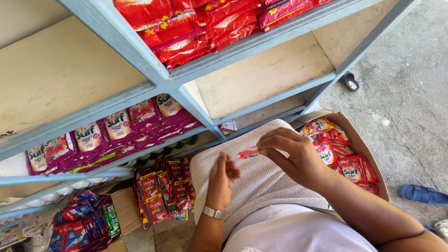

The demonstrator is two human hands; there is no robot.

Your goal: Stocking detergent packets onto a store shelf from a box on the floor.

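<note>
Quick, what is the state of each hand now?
Left hand: fingers curled, holding nothing that shows.
Right hand: pinching a small red sachet at its fingertips.

One camera only, worn on the person's head, looking steeply down and slightly forward. It sits close above the lap, so the left hand (222,176) and right hand (293,156) fall in the lower middle, near the lens. The frame is tilted: the blue shelf unit (140,56) runs diagonally across the top, seen from above and in front, at arm's reach. The concrete floor (410,84) fills the right edge, farther off. A cardboard box (361,144) lies low at right, just beside the knee. No second view overlaps this one.
</note>
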